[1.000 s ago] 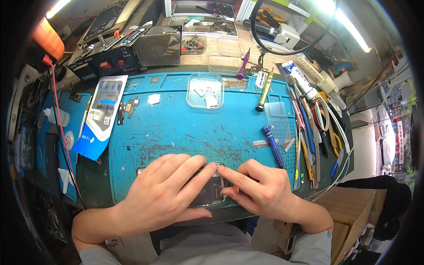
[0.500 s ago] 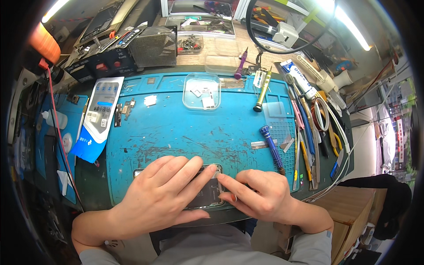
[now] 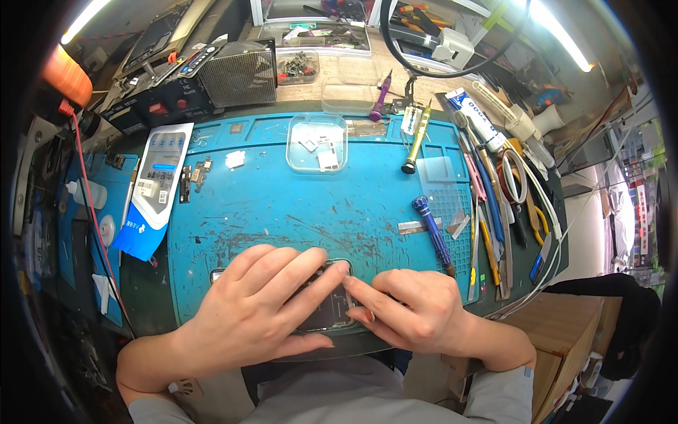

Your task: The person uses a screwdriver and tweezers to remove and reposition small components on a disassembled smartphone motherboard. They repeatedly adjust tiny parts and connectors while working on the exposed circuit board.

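An opened phone [image 3: 330, 311], its dark inside facing up, lies at the mat's near edge, largely covered by my hands. Across its left and upper part rests my left hand [image 3: 265, 300], fingers stretched out flat and the index fingertip at the phone's top right corner. My right hand [image 3: 413, 311] comes from the right. Its index finger reaches to that same corner, against or very near the left index fingertip. The right thumb sits lower, apart from the index finger, by the phone's right edge; the other fingers curl in. I make out nothing held in either hand.
The phone lies on a blue work mat [image 3: 282, 198]. A blue screwdriver [image 3: 433, 230] is to the right, beside a row of tools [image 3: 494, 212]. Farther back stand a clear plastic box [image 3: 317, 145] with small parts and a yellow-green screwdriver [image 3: 417, 138]. A blue-white packet [image 3: 155, 191] lies left.
The view has shifted slightly. Both hands keep nearly the same pose, with the two index fingertips a little closer at the phone's corner.
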The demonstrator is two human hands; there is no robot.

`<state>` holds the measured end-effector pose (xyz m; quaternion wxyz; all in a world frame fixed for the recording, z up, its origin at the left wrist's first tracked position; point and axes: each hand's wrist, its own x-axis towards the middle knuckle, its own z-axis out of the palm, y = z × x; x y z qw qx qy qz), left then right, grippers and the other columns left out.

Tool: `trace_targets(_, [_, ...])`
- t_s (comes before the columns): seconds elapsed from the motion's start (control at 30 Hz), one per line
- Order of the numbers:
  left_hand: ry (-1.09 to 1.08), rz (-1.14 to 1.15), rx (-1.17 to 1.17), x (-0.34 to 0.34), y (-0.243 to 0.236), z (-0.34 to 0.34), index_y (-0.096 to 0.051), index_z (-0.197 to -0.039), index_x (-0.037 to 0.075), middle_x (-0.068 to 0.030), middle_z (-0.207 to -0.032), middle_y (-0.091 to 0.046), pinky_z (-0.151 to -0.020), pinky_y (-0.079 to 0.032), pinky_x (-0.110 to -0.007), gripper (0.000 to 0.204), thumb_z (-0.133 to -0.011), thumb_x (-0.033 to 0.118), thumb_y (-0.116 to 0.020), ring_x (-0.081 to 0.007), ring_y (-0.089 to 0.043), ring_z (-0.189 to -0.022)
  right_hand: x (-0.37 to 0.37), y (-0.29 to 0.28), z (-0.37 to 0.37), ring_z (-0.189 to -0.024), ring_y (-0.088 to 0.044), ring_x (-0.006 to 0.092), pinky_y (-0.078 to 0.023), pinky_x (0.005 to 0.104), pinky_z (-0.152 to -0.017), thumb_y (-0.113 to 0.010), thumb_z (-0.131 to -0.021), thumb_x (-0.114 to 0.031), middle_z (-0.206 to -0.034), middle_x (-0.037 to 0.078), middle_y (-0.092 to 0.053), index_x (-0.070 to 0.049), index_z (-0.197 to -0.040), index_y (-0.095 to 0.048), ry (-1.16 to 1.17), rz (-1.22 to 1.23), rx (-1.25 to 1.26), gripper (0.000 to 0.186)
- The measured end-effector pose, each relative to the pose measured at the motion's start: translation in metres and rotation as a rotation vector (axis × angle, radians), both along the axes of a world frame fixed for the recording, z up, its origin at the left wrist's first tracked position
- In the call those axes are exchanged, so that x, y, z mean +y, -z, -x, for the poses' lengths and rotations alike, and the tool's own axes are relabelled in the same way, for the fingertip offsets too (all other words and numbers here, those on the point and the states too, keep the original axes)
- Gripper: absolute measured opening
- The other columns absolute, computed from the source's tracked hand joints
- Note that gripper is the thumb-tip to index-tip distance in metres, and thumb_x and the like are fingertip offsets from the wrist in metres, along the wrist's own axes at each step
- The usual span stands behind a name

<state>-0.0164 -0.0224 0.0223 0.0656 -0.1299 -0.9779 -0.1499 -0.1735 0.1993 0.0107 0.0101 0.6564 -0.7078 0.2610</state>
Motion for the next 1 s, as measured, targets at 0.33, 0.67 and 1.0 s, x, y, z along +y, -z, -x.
trace_targets(0.33, [0.097, 0.096, 0.056, 0.004, -0.002, -0.002, -0.064, -0.145, 0.004, -0.0086, -0.147, -0.064, -0.110, -0.048, -0.044, 0.069, -0.098, 0.055, -0.064, -0.0249, -0.058, -0.126, 0.000, 0.006, 0.002, -0.059, -0.058, 0.0162, -0.046, 0.0317, -0.050, -0.079, -0.077, -0.009, -0.080, 0.002, -0.054, -0.002, -0.118, -0.076, -0.031, 0.053, -0.033, 0.042])
trace_targets(0.67, [0.135, 0.058, 0.006, -0.003, -0.003, -0.003, -0.067, -0.142, 0.022, -0.0096, -0.153, -0.060, -0.113, -0.051, -0.047, 0.057, -0.095, 0.054, -0.067, -0.0294, -0.058, -0.131, 0.022, 0.005, 0.001, -0.054, -0.054, 0.0112, -0.042, 0.0293, -0.046, -0.079, -0.071, -0.006, -0.082, -0.001, -0.055, -0.005, -0.117, -0.081, -0.128, 0.118, 0.028, 0.046])
trace_targets(1.0, [0.129, -0.003, 0.014, -0.003, 0.002, -0.002, -0.069, -0.139, 0.021, -0.0099, -0.152, -0.060, -0.112, -0.052, -0.048, 0.054, -0.095, 0.052, -0.070, -0.0303, -0.060, -0.131, 0.020, 0.011, 0.000, -0.055, -0.054, 0.0089, -0.041, 0.0283, -0.045, -0.080, -0.072, -0.010, -0.079, -0.002, -0.054, -0.006, -0.117, -0.081, -0.129, 0.098, 0.065, 0.045])
